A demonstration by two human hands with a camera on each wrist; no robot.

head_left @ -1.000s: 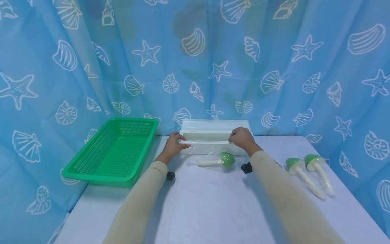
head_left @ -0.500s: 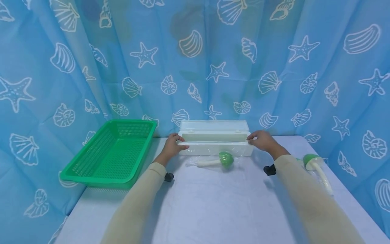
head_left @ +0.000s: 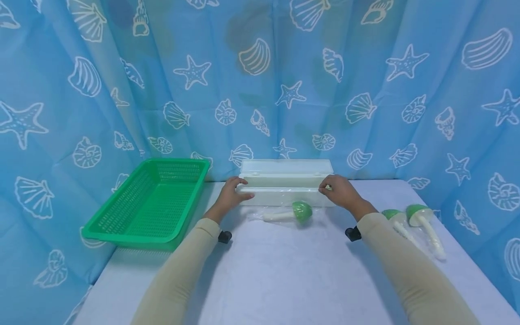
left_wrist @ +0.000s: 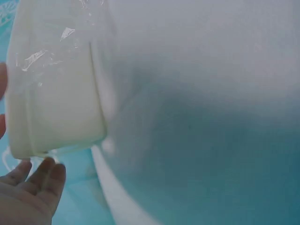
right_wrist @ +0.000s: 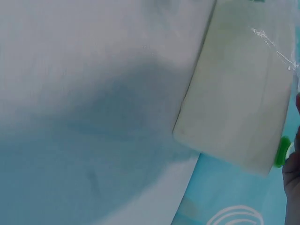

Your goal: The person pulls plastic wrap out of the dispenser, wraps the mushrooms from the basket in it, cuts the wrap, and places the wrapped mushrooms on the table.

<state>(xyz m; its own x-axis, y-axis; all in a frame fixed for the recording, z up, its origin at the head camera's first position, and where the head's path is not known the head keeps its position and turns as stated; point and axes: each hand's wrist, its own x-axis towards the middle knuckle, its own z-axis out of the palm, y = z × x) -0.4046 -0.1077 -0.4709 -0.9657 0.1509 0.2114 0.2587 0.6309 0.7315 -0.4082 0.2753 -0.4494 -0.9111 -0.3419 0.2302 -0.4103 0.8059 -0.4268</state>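
A long white box (head_left: 284, 198) stands at the back of the table, its translucent lid (head_left: 286, 166) tipped back. Clear plastic film (right_wrist: 276, 42) hangs down its front. My left hand (head_left: 229, 195) holds the box's left end, thumb in front and fingers at the end wall; fingertips (left_wrist: 57, 173) show there in the left wrist view. At the right part of the front rim, my right hand (head_left: 342, 192) pinches with thumb and finger. A small green piece (right_wrist: 282, 151) shows right at those fingertips. A green-domed, mushroom-shaped thing (head_left: 301, 211) with a white handle lies before the box.
A green perforated basket (head_left: 156, 237) stands at the left. Two more plastic-wrapped, green-domed things, one partly behind the sleeve (head_left: 392, 214) and one beside it (head_left: 418, 214), lie at the right. A blue shell-print curtain (head_left: 260, 90) rises behind the table.
My right hand slid right along the front rim to the box's right end, then came back a little to the left. The left hand stays at the left end.
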